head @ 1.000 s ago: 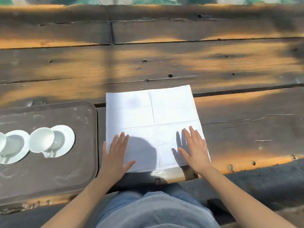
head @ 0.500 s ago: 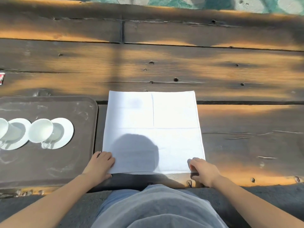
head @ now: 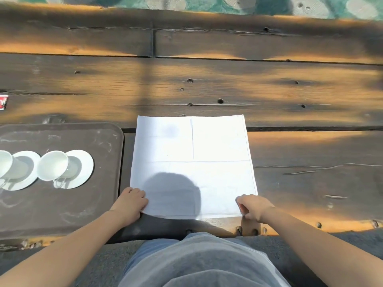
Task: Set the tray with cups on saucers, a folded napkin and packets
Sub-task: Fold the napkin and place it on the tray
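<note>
White napkin (head: pixel 192 154) spread open and flat on a weathered plank table (head: pixel 310 90), crease lines marking it into quarters, near edge close to the table's front. Left hand (head: pixel 130 201) at the near left corner, fingers curled over the cloth and gripping it. Right hand (head: pixel 253 207) at the near right corner, fingers likewise curled, pinching the edge. Bare forearms reaching in from below. Round shadow across the napkin's near half, between the two hands. Just beside the napkin on the left, a dark, scuffed tray (head: pixel 62 214) carrying two white cups (head: pixel 52 165) side by side, each on its own saucer (head: pixel 85 168), the left pair cut by the frame's edge. Beyond the tray, at the far left, part of a red-and-white packet (head: pixel 3 102) on the wood. Low sunlight and long shadows over the planks.
</note>
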